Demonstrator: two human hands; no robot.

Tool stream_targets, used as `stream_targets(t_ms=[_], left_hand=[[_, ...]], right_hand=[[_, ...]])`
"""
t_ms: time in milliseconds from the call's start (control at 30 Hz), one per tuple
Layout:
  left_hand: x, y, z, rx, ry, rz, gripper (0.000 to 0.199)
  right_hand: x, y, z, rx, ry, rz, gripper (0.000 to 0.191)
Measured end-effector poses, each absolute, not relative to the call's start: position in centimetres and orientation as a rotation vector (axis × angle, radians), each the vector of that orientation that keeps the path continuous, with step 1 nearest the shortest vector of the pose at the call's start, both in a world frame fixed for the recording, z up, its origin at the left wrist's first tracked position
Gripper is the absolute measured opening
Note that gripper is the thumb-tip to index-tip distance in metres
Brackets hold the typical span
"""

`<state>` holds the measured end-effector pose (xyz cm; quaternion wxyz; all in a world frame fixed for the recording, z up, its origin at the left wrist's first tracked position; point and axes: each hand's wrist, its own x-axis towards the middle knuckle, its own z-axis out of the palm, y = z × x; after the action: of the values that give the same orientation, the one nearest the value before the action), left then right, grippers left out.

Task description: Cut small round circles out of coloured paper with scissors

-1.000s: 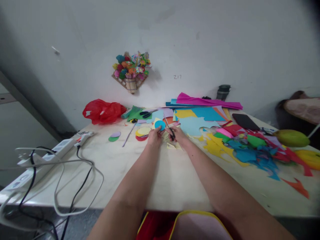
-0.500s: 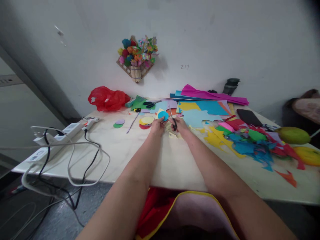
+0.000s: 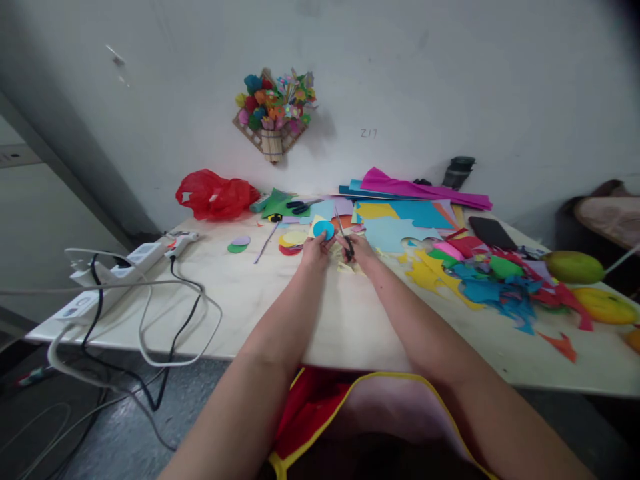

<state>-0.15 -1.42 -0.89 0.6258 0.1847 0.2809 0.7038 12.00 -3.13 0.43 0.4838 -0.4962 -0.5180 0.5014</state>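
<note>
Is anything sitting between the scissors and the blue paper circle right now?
Nothing visible does. The left hand holds the blue paper circle up off the table, and the scissors in the right hand stand right beside it, blades pointing up. Loose paper scraps lie off to the right.

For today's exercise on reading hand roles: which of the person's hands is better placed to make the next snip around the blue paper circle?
Right. The right hand already grips the scissors beside the blue paper circle, which the left hand is pinching.

bare table [image 3: 350,320] near, paper scraps [image 3: 490,290] right
</note>
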Motion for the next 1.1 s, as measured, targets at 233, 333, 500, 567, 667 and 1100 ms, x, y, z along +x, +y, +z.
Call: stream_targets(t_ms=[233, 333, 500, 567, 667, 1100], left_hand=[[-0.2, -1.6, -0.9, 0.453, 0.647, 1.576, 0.013], [-0.2, -1.6, -1.0, 0.448, 0.642, 1.58, 0.019], [0.0, -1.6, -1.1, 0.467, 0.643, 1.572, 0.031], [0.1, -1.6, -1.1, 0.471, 0.649, 1.569, 0.028], [0.1, -1.7, -0.9, 0.462, 0.662, 1.569, 0.023], [0.3, -2.3, -0.2, 0.494, 0.641, 1.578, 0.031]], right_hand=[[12.3, -3.5, 0.7, -1.174, -1.258, 1.277, 0.029], [12.2, -3.7, 0.7, -1.164, -1.247, 1.289, 0.029], [11.9, -3.9, 0.1, -1.168, -1.184, 1.237, 0.03], [11.7, -3.8, -0.1, -1.174, -1.172, 1.197, 0.028], [11.6, -3.8, -0.3, -1.172, -1.173, 1.181, 0.026], [11.8, -4.4, 0.6, -1.171, -1.286, 1.226, 0.026]])
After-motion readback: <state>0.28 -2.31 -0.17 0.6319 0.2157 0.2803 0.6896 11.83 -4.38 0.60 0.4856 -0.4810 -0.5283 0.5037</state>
